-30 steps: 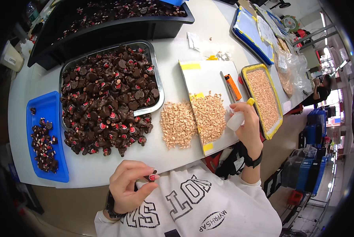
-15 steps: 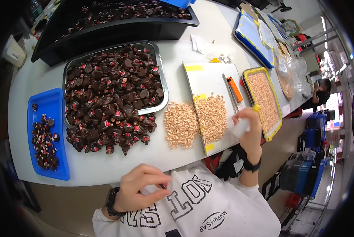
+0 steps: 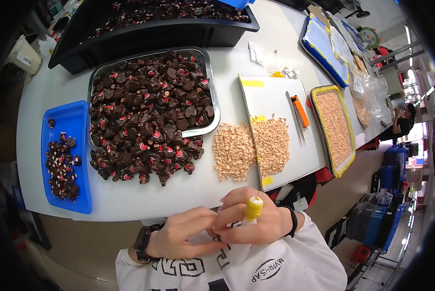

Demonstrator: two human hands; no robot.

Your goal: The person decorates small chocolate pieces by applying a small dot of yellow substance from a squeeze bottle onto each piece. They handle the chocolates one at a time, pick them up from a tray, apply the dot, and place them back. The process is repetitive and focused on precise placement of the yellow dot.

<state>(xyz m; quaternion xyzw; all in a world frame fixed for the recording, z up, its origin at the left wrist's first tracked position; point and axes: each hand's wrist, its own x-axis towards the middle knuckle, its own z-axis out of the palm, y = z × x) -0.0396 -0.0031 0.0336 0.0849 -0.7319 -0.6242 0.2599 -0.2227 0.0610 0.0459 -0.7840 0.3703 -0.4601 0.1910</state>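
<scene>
Head view, bottle [image 3: 253,208] in right hand [image 3: 265,226], metal tray [image 3: 215,92] of dark pieces [image 3: 147,111]

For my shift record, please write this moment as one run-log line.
Right hand: holds white plastic bottle with yellow neck | Left hand: meets right hand, grip hidden | Ahead: loose small beige pieces

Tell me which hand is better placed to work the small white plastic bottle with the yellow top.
Probably the right hand: it grips the bottle, while the left hand is alongside, fingertips close to the right's; anything the left pinches is hidden.
</scene>
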